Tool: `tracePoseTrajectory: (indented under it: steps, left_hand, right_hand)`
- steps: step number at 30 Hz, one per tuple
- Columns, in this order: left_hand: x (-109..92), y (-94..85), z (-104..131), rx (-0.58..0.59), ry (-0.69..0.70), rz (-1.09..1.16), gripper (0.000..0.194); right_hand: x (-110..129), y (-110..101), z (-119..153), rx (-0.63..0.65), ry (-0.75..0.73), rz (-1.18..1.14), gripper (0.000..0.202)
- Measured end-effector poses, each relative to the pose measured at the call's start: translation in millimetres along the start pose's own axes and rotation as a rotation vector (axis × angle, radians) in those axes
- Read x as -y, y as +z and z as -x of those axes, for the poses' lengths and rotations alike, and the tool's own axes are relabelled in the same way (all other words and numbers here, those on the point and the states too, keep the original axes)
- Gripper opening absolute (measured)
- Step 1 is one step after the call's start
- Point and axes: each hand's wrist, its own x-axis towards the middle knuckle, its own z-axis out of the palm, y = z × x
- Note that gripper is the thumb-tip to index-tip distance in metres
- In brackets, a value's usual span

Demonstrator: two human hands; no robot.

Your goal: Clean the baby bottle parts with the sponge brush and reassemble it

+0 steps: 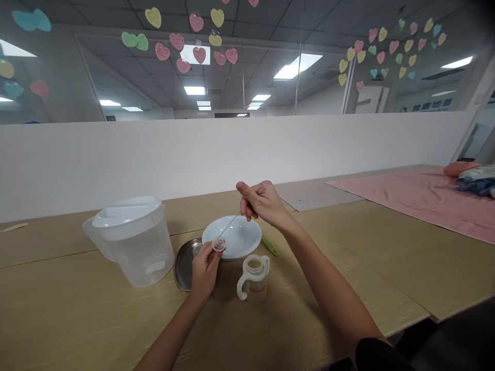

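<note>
My left hand (pixel 204 270) pinches a small clear bottle nipple (pixel 218 244), its ringed round base turned up towards me. Above and to the right, my right hand (pixel 265 203) is closed round a thin wire rod (pixel 231 223). That rod slants down to the left, and its lower end meets the nipple; I cannot make out its tip. Both hands are over the near left part of a white bowl (pixel 243 237). In front of the bowl stands a clear baby bottle (pixel 256 291) with its mouth uncovered and a white two-handled ring (pixel 243 283) round its neck.
A metal tray (pixel 181 268) lies left of the bowl, partly behind my left hand. Further left is a large translucent pitcher (pixel 143 252) with a lid. A green handle (pixel 269 246) sticks out beside the bowl. Pink cloth (pixel 417 201) covers the table's far right.
</note>
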Motion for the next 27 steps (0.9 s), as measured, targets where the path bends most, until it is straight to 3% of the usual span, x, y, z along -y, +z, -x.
tracePoseTrajectory:
  steps: [12,27]
  left_hand:
    - [0,-0.9,0,0.01,0.017,0.037,0.031]
    - [1,-0.8,0,0.02,0.039,0.051,0.026]
  right_hand:
    - [-7,25,5,-0.027,-0.082,0.243,0.062]
    - [-8,29,8,0.018,-0.136,0.497,0.064]
